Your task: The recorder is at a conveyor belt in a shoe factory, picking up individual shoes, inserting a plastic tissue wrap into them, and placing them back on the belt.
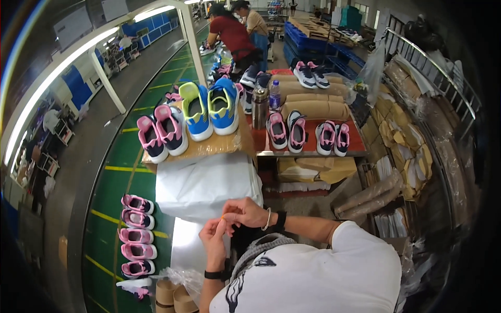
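Note:
In front of my chest both hands meet, fingertips pinched together around a small orange piece [223, 217] too tiny to identify. My left hand [213, 239] is closed on it from below, thumb raised. From the right, my right hand [245, 212] closes on it with thumb and forefinger. Just beyond them, white paper [209, 182] drapes over the front of a stand. Above that paper a cardboard box [229, 143] carries a pair of blue and lime sneakers [223, 117] and a pair of navy and pink sneakers [169, 130].
A green conveyor belt [117, 182] with yellow lines runs along my left, bearing a row of pink and navy shoes [138, 236]. More sneakers stand on a red-topped table [308, 148] beside a metal flask [259, 108] and a bottle [274, 96]. Cardboard tubes [183, 300] sit lower left. Two people work farther along.

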`<state>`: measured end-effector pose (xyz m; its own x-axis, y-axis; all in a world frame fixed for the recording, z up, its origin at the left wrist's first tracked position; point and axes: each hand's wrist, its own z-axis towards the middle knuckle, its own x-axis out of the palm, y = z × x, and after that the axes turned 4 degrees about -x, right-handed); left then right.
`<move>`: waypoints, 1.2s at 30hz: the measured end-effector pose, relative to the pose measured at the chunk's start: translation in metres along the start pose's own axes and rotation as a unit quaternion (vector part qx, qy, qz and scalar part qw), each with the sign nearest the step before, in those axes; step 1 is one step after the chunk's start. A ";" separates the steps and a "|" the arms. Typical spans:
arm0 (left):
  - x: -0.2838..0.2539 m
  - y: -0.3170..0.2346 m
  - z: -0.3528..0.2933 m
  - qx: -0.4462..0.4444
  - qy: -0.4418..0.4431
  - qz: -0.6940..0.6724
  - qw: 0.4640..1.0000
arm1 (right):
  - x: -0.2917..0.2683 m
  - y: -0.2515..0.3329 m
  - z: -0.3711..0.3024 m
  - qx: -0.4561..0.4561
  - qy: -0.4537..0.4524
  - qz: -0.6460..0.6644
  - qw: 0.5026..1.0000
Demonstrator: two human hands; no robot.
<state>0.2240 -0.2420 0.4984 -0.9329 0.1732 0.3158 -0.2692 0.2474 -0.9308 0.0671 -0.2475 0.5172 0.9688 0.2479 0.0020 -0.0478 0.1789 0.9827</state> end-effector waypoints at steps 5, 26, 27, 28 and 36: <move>0.004 -0.007 -0.006 0.040 0.003 -0.065 0.997 | -0.003 0.011 0.007 -0.027 0.036 0.001 0.999; -0.034 0.013 -0.063 0.096 -0.138 -0.130 0.977 | 0.042 -0.010 0.014 -0.108 0.155 -0.100 0.977; -0.035 0.014 -0.066 0.096 -0.152 -0.123 0.976 | 0.045 -0.012 0.015 -0.069 0.156 -0.065 0.983; -0.036 0.016 -0.069 0.106 -0.163 -0.127 0.973 | 0.047 -0.014 0.015 -0.032 0.165 -0.030 0.985; -0.063 0.017 -0.086 0.098 -0.180 -0.151 0.967 | 0.085 -0.023 0.021 0.035 0.192 0.078 0.978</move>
<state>0.2984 -0.1662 0.4784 -0.8184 -0.2308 0.5262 -0.5490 0.0437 -0.8347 0.1553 -0.2503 0.4982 0.7870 0.6093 0.0965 -0.1586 0.0487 0.9861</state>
